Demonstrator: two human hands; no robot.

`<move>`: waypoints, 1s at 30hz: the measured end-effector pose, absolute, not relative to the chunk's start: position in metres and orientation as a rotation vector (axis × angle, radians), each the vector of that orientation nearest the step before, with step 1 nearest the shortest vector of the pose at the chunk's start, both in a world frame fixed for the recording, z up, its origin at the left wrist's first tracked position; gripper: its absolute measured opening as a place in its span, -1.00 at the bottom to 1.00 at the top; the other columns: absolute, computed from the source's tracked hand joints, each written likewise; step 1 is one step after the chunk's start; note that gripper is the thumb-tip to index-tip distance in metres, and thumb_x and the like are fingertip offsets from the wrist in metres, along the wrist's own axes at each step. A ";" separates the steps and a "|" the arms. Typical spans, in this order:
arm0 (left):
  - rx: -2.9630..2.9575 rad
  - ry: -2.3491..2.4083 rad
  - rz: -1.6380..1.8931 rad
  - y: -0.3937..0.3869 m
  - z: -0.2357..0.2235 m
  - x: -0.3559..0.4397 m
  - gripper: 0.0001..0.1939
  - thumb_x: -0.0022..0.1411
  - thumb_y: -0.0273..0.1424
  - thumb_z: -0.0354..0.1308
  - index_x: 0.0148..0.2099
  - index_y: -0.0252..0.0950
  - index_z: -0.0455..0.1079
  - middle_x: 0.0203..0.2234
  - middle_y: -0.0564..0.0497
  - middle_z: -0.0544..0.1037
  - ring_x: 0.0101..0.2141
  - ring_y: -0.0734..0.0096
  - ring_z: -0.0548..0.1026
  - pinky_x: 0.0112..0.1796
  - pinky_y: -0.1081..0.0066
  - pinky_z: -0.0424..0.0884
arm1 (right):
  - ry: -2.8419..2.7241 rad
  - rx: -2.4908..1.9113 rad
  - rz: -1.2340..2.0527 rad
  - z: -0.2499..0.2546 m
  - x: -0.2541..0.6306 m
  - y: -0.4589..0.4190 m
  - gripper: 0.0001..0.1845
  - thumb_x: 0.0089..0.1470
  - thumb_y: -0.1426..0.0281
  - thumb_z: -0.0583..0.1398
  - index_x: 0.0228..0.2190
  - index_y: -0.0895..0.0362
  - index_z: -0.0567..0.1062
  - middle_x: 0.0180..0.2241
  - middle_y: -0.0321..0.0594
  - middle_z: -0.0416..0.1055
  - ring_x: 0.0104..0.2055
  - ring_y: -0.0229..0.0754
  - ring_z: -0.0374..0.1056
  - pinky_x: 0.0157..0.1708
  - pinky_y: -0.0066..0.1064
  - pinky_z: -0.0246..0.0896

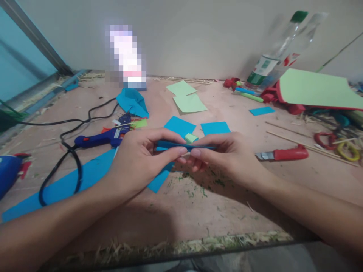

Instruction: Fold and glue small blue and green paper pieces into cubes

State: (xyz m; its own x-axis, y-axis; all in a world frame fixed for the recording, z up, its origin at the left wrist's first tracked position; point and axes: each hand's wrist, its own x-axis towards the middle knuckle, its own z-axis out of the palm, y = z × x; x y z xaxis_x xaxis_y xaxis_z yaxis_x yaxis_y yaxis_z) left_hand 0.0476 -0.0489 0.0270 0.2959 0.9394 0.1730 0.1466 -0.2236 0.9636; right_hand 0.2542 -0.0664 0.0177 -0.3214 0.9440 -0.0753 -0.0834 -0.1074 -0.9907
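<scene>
Both hands pinch a narrow piece of blue paper point(172, 145), seen nearly edge-on above the table. My left hand point(144, 151) grips its left part between thumb and fingers, and my right hand point(224, 153) grips its right part the same way. The two thumbs almost meet at the middle. Just behind the paper shows a small light-green folded piece point(191, 138). Beyond it lie two blue paper pieces, one on the left point(179, 126) and one on the right point(216, 128). Another blue piece point(159, 181) sits partly under my left hand.
A blue glue gun point(96, 139) with a black cord point(76, 170) lies at left on a long blue sheet point(56, 196). At right are a red utility knife point(290, 154), blade out, sticks and scissors point(326, 140). Light-green squares point(190, 103), bottles point(262, 70) and a pixelated upright object point(126, 56) stand farther back.
</scene>
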 end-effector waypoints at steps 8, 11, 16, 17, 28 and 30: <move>1.510 0.977 1.017 -0.049 0.029 0.046 -0.93 0.23 -0.53 0.41 -0.28 -0.26 0.65 -0.48 0.15 0.71 -0.47 0.43 0.71 -0.40 0.62 0.64 | -1.291 -1.012 1.583 0.015 0.257 -0.067 -0.90 0.24 0.36 0.41 -0.31 0.09 0.76 -0.39 -0.28 0.69 -0.42 -0.33 0.57 -0.35 -0.53 0.50; 1.489 0.992 1.031 -0.049 0.029 0.045 -0.93 0.21 -0.51 0.44 -0.27 -0.25 0.67 -0.44 0.13 0.72 -0.45 0.42 0.72 -0.38 0.61 0.65 | -1.318 -1.034 1.576 0.018 0.257 -0.068 -0.88 0.24 0.38 0.39 -0.34 0.10 0.76 -0.42 -0.28 0.68 -0.42 -0.31 0.57 -0.34 -0.49 0.52; 1.399 0.994 1.007 -0.048 0.030 0.045 -0.89 0.18 -0.46 0.49 -0.21 -0.25 0.68 -0.41 0.10 0.75 -0.41 0.34 0.75 -0.34 0.53 0.69 | -1.372 -1.057 1.546 0.023 0.258 -0.067 -0.86 0.24 0.35 0.40 -0.36 0.12 0.75 -0.41 -0.23 0.69 -0.41 -0.27 0.58 -0.32 -0.44 0.55; 1.386 0.991 0.979 -0.047 0.030 0.045 -0.87 0.18 -0.45 0.49 -0.19 -0.25 0.69 -0.42 0.09 0.75 -0.41 0.33 0.75 -0.33 0.52 0.70 | -1.376 -1.059 1.544 0.024 0.258 -0.066 -0.86 0.23 0.33 0.41 -0.35 0.12 0.75 -0.40 -0.22 0.69 -0.41 -0.25 0.58 -0.32 -0.42 0.56; 1.532 1.012 0.794 -0.040 0.031 0.040 -0.83 0.29 -0.34 0.36 -0.35 -0.25 0.68 -0.48 -0.01 0.74 -0.46 0.27 0.71 -0.40 0.42 0.68 | -1.346 -1.180 1.549 0.029 0.264 -0.060 -0.76 0.09 0.21 0.49 -0.39 0.14 0.73 -0.43 -0.20 0.68 -0.46 -0.22 0.56 -0.41 -0.41 0.53; 1.538 1.019 0.794 -0.041 0.031 0.041 -0.81 0.30 -0.34 0.35 -0.37 -0.25 0.67 -0.48 -0.01 0.73 -0.47 0.28 0.70 -0.40 0.43 0.68 | -1.339 -1.169 1.594 0.028 0.263 -0.060 -0.73 0.06 0.19 0.51 -0.37 0.15 0.73 -0.43 -0.21 0.67 -0.49 -0.24 0.55 -0.42 -0.42 0.52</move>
